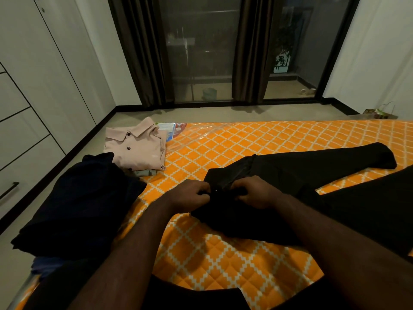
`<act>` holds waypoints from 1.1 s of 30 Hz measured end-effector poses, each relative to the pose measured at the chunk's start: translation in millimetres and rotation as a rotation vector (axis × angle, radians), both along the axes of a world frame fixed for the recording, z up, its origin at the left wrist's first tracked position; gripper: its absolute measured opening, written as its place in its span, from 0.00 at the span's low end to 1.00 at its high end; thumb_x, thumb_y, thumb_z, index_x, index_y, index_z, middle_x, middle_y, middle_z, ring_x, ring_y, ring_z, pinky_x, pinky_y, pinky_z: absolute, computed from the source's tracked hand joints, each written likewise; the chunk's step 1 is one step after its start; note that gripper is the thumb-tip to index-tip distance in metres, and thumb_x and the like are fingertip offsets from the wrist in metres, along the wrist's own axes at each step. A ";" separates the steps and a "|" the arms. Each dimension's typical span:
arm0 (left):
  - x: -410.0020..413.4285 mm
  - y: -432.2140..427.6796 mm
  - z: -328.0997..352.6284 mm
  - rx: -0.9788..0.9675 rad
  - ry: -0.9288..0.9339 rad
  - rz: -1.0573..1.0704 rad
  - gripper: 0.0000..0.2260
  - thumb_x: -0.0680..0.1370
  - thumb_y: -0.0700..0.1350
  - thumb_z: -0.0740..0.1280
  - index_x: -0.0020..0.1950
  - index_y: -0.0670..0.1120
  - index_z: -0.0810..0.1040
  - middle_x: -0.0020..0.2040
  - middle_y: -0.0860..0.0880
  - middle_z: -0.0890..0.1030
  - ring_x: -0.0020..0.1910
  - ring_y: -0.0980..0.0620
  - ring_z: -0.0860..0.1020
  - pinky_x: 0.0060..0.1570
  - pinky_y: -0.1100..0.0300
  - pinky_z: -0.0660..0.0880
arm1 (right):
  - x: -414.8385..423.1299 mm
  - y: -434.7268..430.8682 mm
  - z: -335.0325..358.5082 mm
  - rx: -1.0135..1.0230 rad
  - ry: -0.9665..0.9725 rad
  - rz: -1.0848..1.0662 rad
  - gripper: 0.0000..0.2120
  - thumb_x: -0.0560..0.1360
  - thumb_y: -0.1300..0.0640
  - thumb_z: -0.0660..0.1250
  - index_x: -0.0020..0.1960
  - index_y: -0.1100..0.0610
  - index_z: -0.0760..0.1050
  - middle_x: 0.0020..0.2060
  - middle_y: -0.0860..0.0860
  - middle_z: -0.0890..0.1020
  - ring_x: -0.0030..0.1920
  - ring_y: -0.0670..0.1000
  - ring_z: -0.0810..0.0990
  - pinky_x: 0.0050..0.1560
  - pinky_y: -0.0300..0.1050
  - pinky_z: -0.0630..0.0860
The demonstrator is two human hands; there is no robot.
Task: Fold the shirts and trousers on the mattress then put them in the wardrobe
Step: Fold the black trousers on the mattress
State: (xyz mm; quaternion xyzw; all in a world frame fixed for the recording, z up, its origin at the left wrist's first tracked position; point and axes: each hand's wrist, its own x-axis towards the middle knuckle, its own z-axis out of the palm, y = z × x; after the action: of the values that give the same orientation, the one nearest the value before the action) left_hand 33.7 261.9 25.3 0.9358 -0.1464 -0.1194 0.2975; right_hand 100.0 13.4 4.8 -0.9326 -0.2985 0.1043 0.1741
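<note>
- My left grip (190,195) and right grip (257,193) sit side by side, each with fingers curled and pinching the waistband of the black trousers (312,166)
- The trousers lie on the orange mattress (223,253), one leg stretching away to the right of the right grip
- Just left of the left grip I see a dark navy heap (82,202) at the mattress edge, with a folded pink shirt (136,148) beyond it
- The wardrobe (33,86) stands well to the left, doors closed, with the heap between it and my grips
</note>
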 end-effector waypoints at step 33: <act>8.7 -32.2 -55.1 0.061 -0.244 0.379 0.09 0.80 0.44 0.61 0.43 0.45 0.76 0.38 0.48 0.77 0.38 0.46 0.77 0.37 0.49 0.73 | -19.0 23.1 -3.8 0.069 -0.250 0.234 0.14 0.72 0.69 0.66 0.48 0.54 0.84 0.49 0.48 0.84 0.52 0.51 0.81 0.49 0.49 0.78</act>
State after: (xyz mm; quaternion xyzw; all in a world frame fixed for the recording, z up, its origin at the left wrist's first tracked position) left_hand 42.4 229.7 -29.8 0.9628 0.0006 0.0482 0.2660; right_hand 81.0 36.5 0.9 -0.8908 -0.4276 -0.0032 0.1540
